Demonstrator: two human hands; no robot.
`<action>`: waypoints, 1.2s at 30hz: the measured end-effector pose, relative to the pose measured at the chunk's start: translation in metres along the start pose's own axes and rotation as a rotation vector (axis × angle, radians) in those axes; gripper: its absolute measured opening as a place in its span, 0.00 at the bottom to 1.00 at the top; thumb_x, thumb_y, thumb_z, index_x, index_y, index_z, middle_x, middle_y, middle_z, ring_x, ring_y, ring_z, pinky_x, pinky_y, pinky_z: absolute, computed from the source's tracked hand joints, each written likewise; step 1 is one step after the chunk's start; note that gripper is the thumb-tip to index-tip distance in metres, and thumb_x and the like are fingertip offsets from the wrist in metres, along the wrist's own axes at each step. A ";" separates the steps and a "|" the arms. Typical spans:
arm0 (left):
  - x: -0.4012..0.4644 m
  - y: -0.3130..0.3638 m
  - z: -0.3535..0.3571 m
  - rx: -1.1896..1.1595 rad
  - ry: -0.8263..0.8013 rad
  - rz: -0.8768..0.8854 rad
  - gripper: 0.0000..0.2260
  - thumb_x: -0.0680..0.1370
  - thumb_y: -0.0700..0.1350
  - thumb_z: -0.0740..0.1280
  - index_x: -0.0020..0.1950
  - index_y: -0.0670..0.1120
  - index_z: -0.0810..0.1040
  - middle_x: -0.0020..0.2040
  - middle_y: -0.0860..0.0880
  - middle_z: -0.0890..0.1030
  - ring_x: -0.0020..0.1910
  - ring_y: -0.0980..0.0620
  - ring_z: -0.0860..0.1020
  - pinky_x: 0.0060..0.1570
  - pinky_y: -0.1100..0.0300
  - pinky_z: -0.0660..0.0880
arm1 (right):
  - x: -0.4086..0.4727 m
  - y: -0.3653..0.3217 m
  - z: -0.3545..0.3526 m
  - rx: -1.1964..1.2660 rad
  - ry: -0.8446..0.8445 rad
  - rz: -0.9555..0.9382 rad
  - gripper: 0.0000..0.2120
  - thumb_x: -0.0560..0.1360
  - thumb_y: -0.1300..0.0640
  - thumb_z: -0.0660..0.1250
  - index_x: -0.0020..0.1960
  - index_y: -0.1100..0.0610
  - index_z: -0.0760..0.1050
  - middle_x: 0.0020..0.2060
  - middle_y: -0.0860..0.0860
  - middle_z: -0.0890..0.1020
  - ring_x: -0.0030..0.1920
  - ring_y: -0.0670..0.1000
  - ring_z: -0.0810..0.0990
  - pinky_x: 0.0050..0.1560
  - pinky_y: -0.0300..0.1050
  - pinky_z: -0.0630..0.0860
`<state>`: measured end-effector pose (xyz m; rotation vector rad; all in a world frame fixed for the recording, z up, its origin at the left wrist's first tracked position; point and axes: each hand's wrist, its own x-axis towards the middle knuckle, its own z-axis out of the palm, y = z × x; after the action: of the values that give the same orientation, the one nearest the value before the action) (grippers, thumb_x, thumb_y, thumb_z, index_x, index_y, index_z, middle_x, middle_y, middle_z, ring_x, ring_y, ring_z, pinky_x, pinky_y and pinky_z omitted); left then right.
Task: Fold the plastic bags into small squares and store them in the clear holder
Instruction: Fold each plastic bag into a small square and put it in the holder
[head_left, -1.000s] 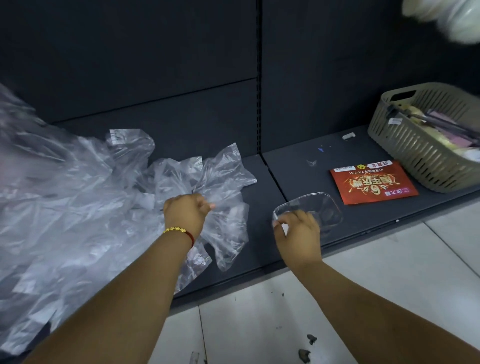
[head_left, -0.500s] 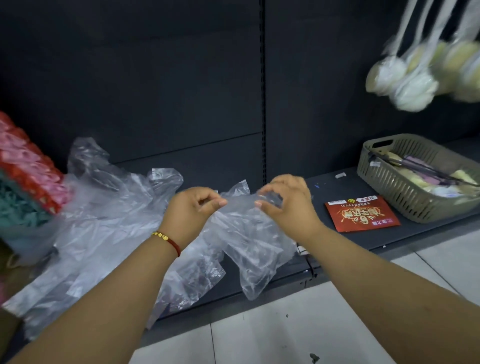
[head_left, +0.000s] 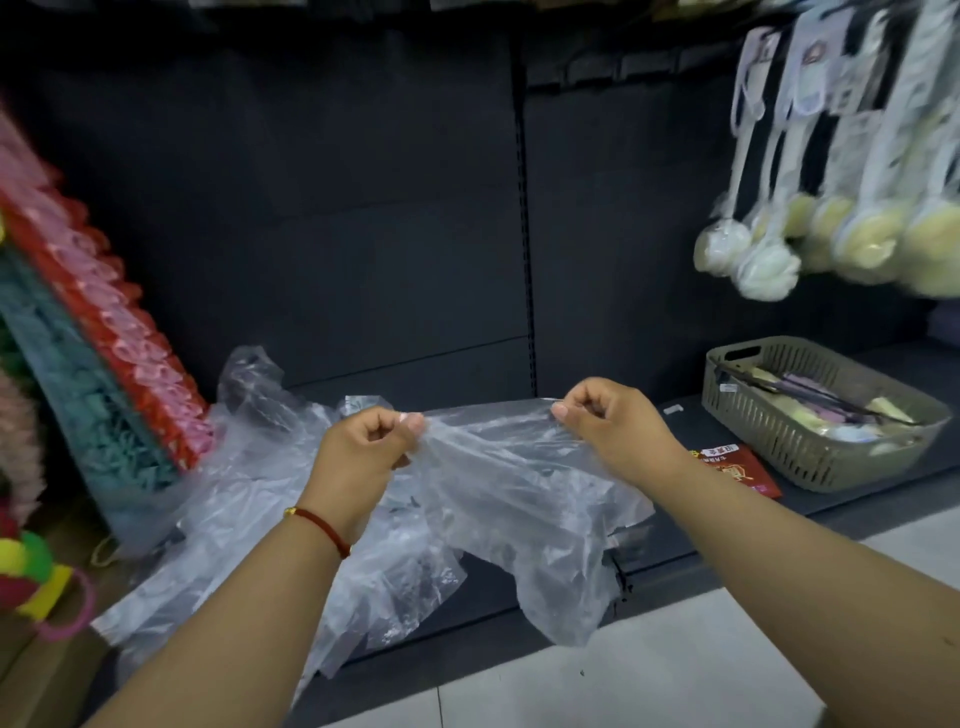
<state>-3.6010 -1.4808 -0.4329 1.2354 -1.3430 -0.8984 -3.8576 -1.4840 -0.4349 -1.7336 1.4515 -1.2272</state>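
Mid-frame, the left hand (head_left: 366, 447) and right hand (head_left: 605, 418) each pinch the top edge of a crumpled clear plastic bag (head_left: 519, 493) with curled fingers, the bag hanging over the dark shelf (head_left: 675, 540). To fold well, keep that edge taut and level, then shake the creases flat. The holder is not visible.

1. Lighting: dim overall; the dark shelf backing (head_left: 363, 234) absorbs light.
2. Brightest area: pale floor tiles (head_left: 649, 670) below the grip.
3. Glare: soft sheen on the plastic bag (head_left: 519, 483).
4. Blur: hanging sponges (head_left: 769, 270), upper right of the grip, smeared.
5. Distortion: edges bowed, wide-angle.
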 end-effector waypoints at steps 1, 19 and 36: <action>-0.004 0.001 0.000 -0.031 0.006 -0.011 0.11 0.79 0.45 0.68 0.38 0.42 0.78 0.34 0.47 0.79 0.37 0.51 0.76 0.47 0.55 0.77 | -0.002 0.000 -0.001 -0.009 -0.014 0.006 0.11 0.77 0.53 0.69 0.39 0.55 0.74 0.29 0.45 0.71 0.25 0.39 0.67 0.29 0.30 0.65; -0.016 -0.031 -0.009 0.053 0.343 -0.002 0.12 0.82 0.48 0.61 0.42 0.42 0.71 0.31 0.49 0.70 0.29 0.55 0.68 0.37 0.59 0.75 | -0.024 0.021 0.004 0.267 -0.205 0.206 0.29 0.72 0.35 0.59 0.48 0.60 0.81 0.49 0.54 0.83 0.52 0.51 0.81 0.56 0.48 0.74; -0.004 -0.049 -0.021 0.164 0.306 -0.039 0.09 0.82 0.47 0.61 0.46 0.43 0.72 0.29 0.46 0.72 0.26 0.50 0.69 0.25 0.59 0.69 | -0.011 0.044 -0.017 0.238 -0.152 0.179 0.18 0.72 0.44 0.65 0.35 0.57 0.67 0.23 0.48 0.66 0.26 0.44 0.62 0.30 0.30 0.66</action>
<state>-3.5714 -1.4834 -0.4773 1.4645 -1.1668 -0.6041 -3.8920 -1.4828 -0.4685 -1.4713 1.2852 -1.0998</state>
